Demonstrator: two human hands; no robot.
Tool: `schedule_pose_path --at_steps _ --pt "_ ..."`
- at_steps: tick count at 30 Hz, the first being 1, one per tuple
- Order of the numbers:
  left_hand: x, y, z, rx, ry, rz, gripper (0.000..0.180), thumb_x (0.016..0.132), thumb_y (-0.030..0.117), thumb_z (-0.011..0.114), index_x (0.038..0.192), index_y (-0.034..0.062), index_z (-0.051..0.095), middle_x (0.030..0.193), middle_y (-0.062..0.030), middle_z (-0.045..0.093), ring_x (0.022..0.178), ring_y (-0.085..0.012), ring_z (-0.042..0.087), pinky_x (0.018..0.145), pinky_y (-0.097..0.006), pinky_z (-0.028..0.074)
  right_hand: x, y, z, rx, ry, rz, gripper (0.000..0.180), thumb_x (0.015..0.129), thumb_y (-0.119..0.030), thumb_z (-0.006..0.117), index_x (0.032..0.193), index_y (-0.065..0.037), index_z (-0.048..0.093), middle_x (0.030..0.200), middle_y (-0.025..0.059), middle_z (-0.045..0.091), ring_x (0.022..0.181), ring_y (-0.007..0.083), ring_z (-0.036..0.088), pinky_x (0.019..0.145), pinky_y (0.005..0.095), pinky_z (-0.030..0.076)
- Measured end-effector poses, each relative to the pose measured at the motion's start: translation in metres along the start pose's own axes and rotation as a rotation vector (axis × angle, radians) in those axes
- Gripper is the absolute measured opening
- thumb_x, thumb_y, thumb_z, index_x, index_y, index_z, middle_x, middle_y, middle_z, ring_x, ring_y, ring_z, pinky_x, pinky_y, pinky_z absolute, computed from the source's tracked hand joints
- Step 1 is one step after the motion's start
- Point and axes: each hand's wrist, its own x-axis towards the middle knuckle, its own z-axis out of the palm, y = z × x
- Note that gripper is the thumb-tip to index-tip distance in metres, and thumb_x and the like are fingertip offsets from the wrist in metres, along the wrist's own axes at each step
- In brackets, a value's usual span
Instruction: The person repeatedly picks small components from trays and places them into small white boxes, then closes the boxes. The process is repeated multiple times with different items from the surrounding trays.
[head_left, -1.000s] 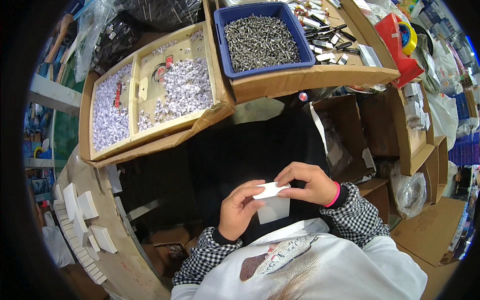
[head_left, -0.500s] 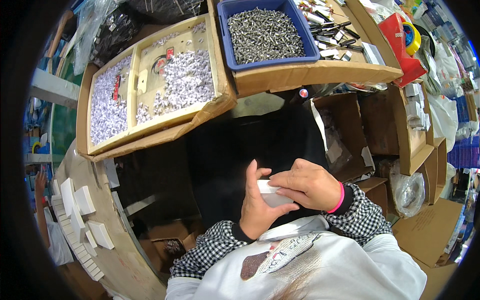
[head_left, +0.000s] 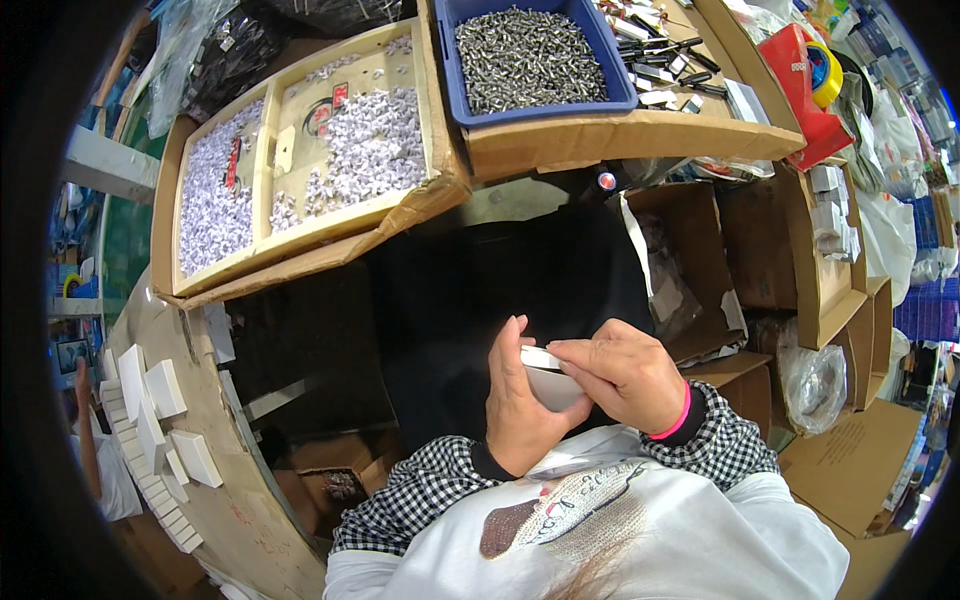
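Head view: the left hand (head_left: 520, 410) and right hand (head_left: 625, 375) clamp together on a small white box (head_left: 548, 380) held over the lap, close to the body for control. Beyond, a blue bin of screws (head_left: 530, 55) sits beside a cardboard tray of white parts (head_left: 300, 165).

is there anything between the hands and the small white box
Nothing visible. Both the left hand and the right hand are already on the small white box, gripping it directly above the lap.
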Motion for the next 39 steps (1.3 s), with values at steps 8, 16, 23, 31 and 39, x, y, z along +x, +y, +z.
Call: schedule_pose_path --at_steps 8,16,23,31,39 --pt "-0.004 -0.002 -0.005 -0.104 -0.008 -0.044 0.106 0.057 0.017 0.083 0.139 0.007 0.016 0.125 -0.0164 0.044 0.103 -0.0308 0.054 0.083 -0.038 0.049 0.001 -0.003 0.007 -0.053 0.046 -0.06 0.03 0.069 0.0 0.067 0.098 -0.006 0.067 0.091 0.0051 0.068 0.07 0.02 0.06 0.062 0.0286 0.052" --pt "-0.004 -0.009 -0.008 0.034 -0.001 0.137 0.088 0.059 0.014 0.082 0.131 0.0112 0.032 0.118 -0.0147 0.047 0.097 -0.0296 0.057 0.076 -0.036 0.052 0.001 0.001 0.0 -0.08 -0.093 -0.109 0.03 0.071 -0.005 0.067 0.101 -0.006 0.065 0.095 0.0053 0.068 0.074 0.0196 0.063 0.064 0.0291 0.053" --pt "-0.003 -0.031 -0.021 -0.142 -0.112 0.128 0.055 0.073 0.009 0.075 0.121 0.0121 0.048 0.114 -0.0143 0.054 0.101 -0.0292 0.057 0.081 -0.035 0.051 -0.013 0.018 0.003 0.142 -0.124 0.061 0.03 0.08 -0.018 0.069 0.106 -0.004 0.064 0.103 0.0112 0.067 0.089 0.0247 0.066 0.075 0.0305 0.054" --pt "-0.001 -0.046 -0.027 -0.221 -0.237 0.137 0.053 0.08 0.006 0.069 0.128 0.0113 0.046 0.115 -0.0142 0.056 0.1 -0.0247 0.059 0.08 -0.032 0.051 -0.023 0.034 0.017 0.181 -0.057 0.069 0.028 0.08 -0.014 0.069 0.105 -0.003 0.065 0.104 0.0119 0.067 0.09 0.0251 0.066 0.078 0.0306 0.054" --pt "0.012 -0.056 -0.026 -0.585 -0.323 0.075 0.026 0.085 -0.001 0.061 0.111 0.0071 0.06 0.113 -0.0123 0.058 0.101 -0.0199 0.059 0.084 -0.03 0.048 -0.022 0.037 0.028 0.217 0.025 -0.016 0.022 0.08 -0.011 0.068 0.1 -0.002 0.067 0.1 0.0134 0.067 0.085 0.0259 0.067 0.074 0.0319 0.054"
